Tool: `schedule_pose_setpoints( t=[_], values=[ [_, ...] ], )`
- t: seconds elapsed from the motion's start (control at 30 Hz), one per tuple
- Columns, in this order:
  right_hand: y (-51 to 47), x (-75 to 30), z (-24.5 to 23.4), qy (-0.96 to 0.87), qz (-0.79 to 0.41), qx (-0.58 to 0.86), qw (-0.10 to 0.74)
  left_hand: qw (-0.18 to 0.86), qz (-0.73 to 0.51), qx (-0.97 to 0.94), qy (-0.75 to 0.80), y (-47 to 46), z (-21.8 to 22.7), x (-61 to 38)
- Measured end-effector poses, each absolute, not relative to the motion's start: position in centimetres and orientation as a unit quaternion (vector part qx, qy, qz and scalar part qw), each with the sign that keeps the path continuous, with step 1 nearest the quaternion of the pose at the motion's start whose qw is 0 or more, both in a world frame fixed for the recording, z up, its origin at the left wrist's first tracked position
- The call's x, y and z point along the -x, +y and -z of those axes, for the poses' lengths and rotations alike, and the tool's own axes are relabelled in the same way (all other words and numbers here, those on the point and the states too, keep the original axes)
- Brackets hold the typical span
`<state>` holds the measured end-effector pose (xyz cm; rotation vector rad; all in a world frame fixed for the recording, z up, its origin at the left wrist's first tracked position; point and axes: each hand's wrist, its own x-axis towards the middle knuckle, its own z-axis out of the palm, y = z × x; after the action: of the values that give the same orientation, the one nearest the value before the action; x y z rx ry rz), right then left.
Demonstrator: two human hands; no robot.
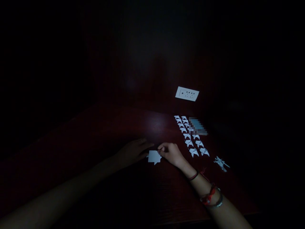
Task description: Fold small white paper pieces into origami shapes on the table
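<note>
A small stack of white paper squares lies on the dark red table in front of me, pointed corners sticking out around the top sheet. My right hand pinches the upper right corner of this paper between thumb and index finger. In shadow at the paper's left side, my left hand has its fingers stretched out, the tips reaching toward the paper's edge. To the right of my right hand, folded white paper pieces lie in two rows.
A blurred bluish rectangle lies beside the rows. Further right is a pile of thin white paper strips. Behind stands a wall with a white power socket. The table is dimly lit and its outer parts fade into darkness.
</note>
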<state>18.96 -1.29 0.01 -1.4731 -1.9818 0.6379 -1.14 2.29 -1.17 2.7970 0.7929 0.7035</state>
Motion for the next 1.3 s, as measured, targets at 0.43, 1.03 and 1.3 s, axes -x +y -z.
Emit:
schedule_pose_setpoints(
  t=[0.43,1.03,1.3],
  values=[
    [-2.3,-20.8,-1.7,-0.917,-0.106,0.359,0.139,0.028,-0.162,-0.980,0.116,1.8,0.5,2.4],
    [-2.5,-20.6,-2.0,-0.925,-0.048,0.359,0.112,0.000,-0.109,-0.983,0.148,1.4,0.1,3.0],
    [-2.6,-20.4,-2.4,-0.920,-0.025,0.379,0.093,-0.035,-0.111,-0.973,0.201,0.6,0.1,2.5]
  ],
)
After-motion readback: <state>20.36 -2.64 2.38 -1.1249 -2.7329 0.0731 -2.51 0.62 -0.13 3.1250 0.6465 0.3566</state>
